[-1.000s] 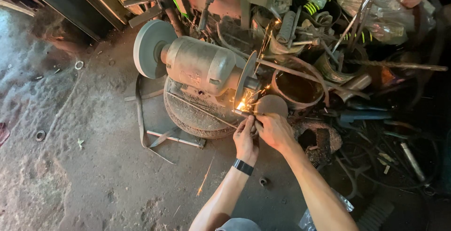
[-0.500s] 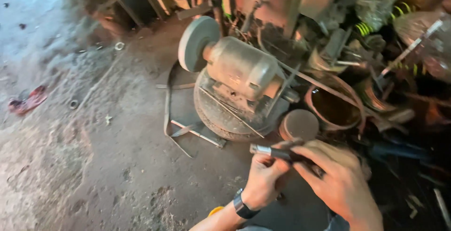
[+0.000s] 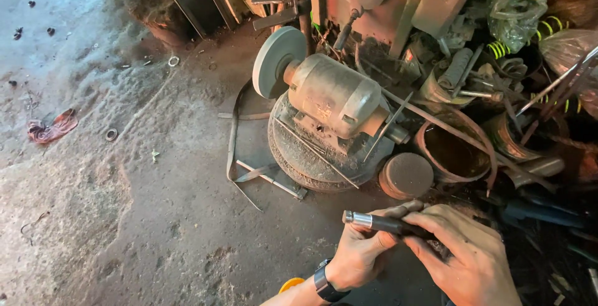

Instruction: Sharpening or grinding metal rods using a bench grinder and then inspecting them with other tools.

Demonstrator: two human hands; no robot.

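Both hands grip a rod.
Left hand (image 3: 361, 253) and right hand (image 3: 464, 256) clamp the rod (image 3: 380, 222); grinder (image 3: 330, 94) beyond them.

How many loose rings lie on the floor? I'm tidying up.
2: one ring near the back wall by the dark planks, another ring beside the red rag. More may hide in the clutter.

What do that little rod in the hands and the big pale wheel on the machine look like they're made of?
The rod looks like metal: a bright, shiny silvery band near its tip, darker along the shaft, held in both the left hand and right hand. The wheel appears to be abrasive stone: matte, pale grey, dusty, no shine.
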